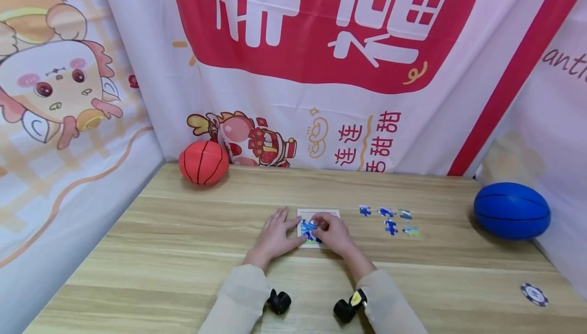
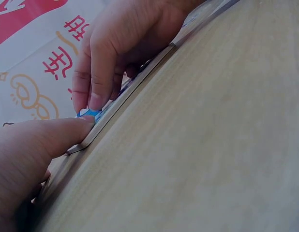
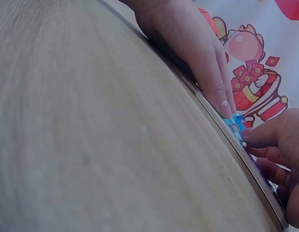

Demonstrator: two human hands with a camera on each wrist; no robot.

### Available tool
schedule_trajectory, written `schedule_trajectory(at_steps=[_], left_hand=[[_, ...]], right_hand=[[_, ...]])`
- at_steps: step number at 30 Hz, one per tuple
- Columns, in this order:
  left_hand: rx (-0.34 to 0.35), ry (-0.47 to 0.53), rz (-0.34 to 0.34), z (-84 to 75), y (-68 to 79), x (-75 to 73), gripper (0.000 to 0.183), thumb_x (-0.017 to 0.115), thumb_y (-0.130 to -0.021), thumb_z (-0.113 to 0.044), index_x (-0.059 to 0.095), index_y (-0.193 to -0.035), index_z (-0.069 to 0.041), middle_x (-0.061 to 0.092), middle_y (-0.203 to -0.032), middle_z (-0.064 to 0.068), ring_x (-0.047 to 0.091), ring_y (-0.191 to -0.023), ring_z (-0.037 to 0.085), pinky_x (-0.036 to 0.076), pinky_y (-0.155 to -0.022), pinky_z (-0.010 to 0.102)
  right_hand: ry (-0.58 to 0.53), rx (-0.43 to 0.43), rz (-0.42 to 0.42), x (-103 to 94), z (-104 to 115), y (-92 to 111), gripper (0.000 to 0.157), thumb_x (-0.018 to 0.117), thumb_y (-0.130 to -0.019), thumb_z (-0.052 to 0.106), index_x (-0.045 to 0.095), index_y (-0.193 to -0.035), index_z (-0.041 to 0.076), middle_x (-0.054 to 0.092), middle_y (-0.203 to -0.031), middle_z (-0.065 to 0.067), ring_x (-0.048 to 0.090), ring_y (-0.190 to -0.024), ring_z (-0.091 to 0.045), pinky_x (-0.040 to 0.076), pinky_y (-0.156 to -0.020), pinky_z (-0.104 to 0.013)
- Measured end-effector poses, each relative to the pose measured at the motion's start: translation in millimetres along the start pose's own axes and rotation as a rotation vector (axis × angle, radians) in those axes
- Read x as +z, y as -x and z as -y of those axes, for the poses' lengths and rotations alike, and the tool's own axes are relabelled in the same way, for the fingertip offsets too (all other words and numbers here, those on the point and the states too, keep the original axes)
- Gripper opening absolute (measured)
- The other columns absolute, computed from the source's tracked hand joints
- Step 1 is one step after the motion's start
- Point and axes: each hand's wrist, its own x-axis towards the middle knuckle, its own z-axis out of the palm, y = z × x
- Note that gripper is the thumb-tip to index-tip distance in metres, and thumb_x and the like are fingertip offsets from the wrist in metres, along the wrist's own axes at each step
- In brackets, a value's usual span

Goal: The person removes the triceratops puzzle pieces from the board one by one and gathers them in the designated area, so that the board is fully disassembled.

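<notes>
A small jigsaw puzzle board (image 1: 340, 213) with a pale rim lies on the table, with blue pieces (image 1: 308, 228) in its left part. My left hand (image 1: 275, 237) rests at the board's left edge, its fingers extended and the thumb touching the blue pieces. From the right, my right hand (image 1: 334, 232) reaches over the board with bent fingers. It pinches a blue puzzle piece (image 3: 235, 122) close to the left thumb in the right wrist view. The fingers hide much of the board and part of that piece.
Several loose puzzle pieces (image 1: 390, 227) lie right of the board. A red ball (image 1: 204, 163) sits at the table's back left, and a blue ball (image 1: 511, 210) at the right. Near the right front lies a poker chip (image 1: 534, 294). Printed cloth (image 1: 284, 89) hangs behind the table.
</notes>
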Motion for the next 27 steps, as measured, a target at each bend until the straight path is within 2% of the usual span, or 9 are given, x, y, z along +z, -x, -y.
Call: schedule_trajectory(at_steps=[10,17,20,27], left_hand=[[-0.002,-0.007,-0.001,0.0,-0.4,0.2,0.059,0.053,-0.077,-0.052,0.047,-0.126,-0.019,0.019,-0.139,0.017,0.010,-0.127,0.029,0.010,-0.101,0.043],[0.006,-0.012,-0.002,0.9,-0.8,-0.2,0.060,0.053,-0.077,-0.053,0.047,-0.126,-0.018,0.018,-0.139,0.017,0.011,-0.127,0.030,0.010,-0.100,0.044],[-0.002,-0.004,-0.003,0.2,-0.3,-1.2,0.060,0.054,-0.076,-0.052,0.046,-0.126,-0.018,0.018,-0.139,0.017,0.010,-0.127,0.030,0.009,-0.100,0.043],[0.005,0.004,-0.015,-1.8,0.8,-0.8,0.061,0.056,-0.076,-0.050,0.047,-0.125,-0.016,0.019,-0.138,0.019,0.011,-0.127,0.031,0.010,-0.100,0.044]], right_hand=[[0.040,0.010,0.011,0.0,1.3,-2.1,0.024,0.065,-0.075,0.005,0.060,-0.098,0.006,0.053,-0.079,-0.001,0.047,-0.072,-0.016,0.041,-0.065,-0.029],[0.020,-0.071,-0.027,-4.4,2.3,-2.1,0.023,0.068,-0.071,0.003,0.063,-0.093,0.001,0.058,-0.075,-0.002,0.051,-0.068,-0.015,0.044,-0.062,-0.027],[-0.018,-0.080,-0.043,-12.4,3.3,-1.0,0.024,0.069,-0.070,0.003,0.063,-0.093,0.000,0.058,-0.074,-0.002,0.052,-0.066,-0.015,0.045,-0.059,-0.026],[-0.065,0.020,-0.048,-45.4,0.2,9.9,0.026,0.065,-0.075,0.006,0.062,-0.101,0.005,0.056,-0.078,-0.001,0.050,-0.070,-0.016,0.044,-0.060,-0.028]])
